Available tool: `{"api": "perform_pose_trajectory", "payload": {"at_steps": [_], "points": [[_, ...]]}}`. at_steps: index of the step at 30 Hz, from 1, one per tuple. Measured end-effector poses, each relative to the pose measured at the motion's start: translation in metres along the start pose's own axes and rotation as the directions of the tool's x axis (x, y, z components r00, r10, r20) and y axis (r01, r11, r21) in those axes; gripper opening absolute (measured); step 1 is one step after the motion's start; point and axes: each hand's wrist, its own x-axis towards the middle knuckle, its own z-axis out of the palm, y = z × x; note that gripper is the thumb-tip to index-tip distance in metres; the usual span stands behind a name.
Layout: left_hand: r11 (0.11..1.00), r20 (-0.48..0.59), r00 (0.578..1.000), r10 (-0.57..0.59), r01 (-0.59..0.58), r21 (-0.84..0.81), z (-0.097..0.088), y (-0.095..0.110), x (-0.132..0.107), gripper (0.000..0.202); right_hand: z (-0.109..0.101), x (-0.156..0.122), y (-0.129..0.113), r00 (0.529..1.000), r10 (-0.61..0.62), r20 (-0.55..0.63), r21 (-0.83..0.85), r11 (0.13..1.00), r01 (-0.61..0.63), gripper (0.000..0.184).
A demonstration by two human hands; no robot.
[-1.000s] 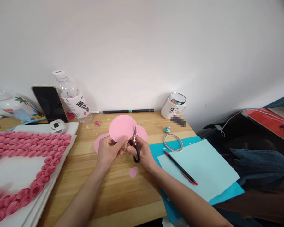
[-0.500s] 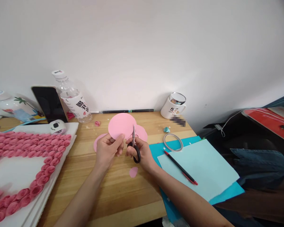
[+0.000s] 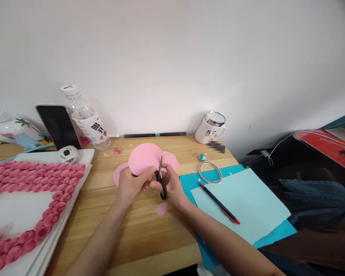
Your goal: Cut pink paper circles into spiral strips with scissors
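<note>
Between the thumb and fingers of my left hand [image 3: 133, 182] is a pink paper circle [image 3: 145, 158], held up over the table. My right hand [image 3: 171, 186] grips black-handled scissors [image 3: 162, 183], their blades pointing up against the circle's right edge. Whether the blades are fully closed is hard to make out. Other pink paper rounds lie behind the hands, one on the left [image 3: 118, 175] and one on the right [image 3: 172, 161]. A small pink paper scrap [image 3: 161, 209] rests on the wood just below the scissors.
At left, a white board [image 3: 20, 207] carries rows of pink paper roses. A bottle [image 3: 89, 122], a phone [image 3: 56, 124] and a mug [image 3: 209, 128] stand near the wall. Right of my hands are blue sheets [image 3: 244, 207], a pen [image 3: 218, 202] and a tape roll [image 3: 209, 172].
The pink circle has come slightly down and to the left with my left hand. The scissors have shifted the same way and stay at its right edge.
</note>
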Motion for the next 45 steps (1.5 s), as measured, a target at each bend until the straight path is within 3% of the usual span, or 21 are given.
{"api": "perform_pose_trajectory", "payload": {"at_steps": [5, 13, 31, 40, 45], "points": [[1.0, 0.003, 1.0, 0.001, -0.001, 0.002, 0.0002, 0.0011, -0.0003, 0.033, 0.0009, 0.0006, -0.0028, 0.998, -0.061, 0.031, -0.028, 0.998, 0.062, 0.051], [0.999, 0.015, 0.999, 0.039, -0.039, -0.001, -0.0004, 0.0015, -0.0004, 0.032, 0.0025, 0.0008, -0.004, 0.995, -0.098, -0.025, -0.062, 0.993, 0.096, 0.049], [0.996, -0.008, 0.999, 0.033, -0.034, -0.078, 0.0009, 0.0071, -0.0019, 0.031, -0.0016, -0.0005, 0.0025, 0.999, 0.037, -0.022, -0.034, 0.999, -0.038, 0.036], [0.988, -0.006, 1.0, 0.014, -0.015, -0.154, 0.0016, 0.0064, -0.0013, 0.029, 0.0038, -0.0025, 0.0044, 0.998, 0.056, -0.008, 0.002, 0.998, -0.056, 0.041], [0.99, -0.028, 1.0, -0.012, 0.008, -0.139, 0.0026, 0.0033, -0.0009, 0.029, 0.0049, -0.0021, 0.0028, 1.0, -0.001, 0.015, 0.032, 1.0, 0.0, 0.046]]}}
